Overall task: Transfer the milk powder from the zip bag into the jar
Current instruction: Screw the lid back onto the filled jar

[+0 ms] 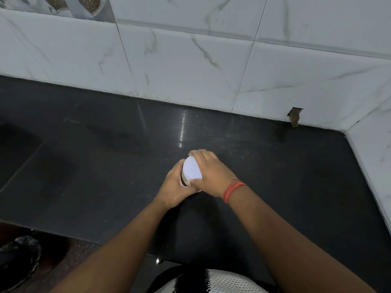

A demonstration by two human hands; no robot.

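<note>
White lid (191, 167) under my right hand (208, 173), fingers curled round its rim, my left hand (176, 185) gripping the jar (183, 181) on the black counter (275, 166); I'd twist steadily, holding the body firm.

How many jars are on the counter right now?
1: a white-lidded jar on the black counter, gripped by the left hand at its side and the right hand on its lid.
</note>
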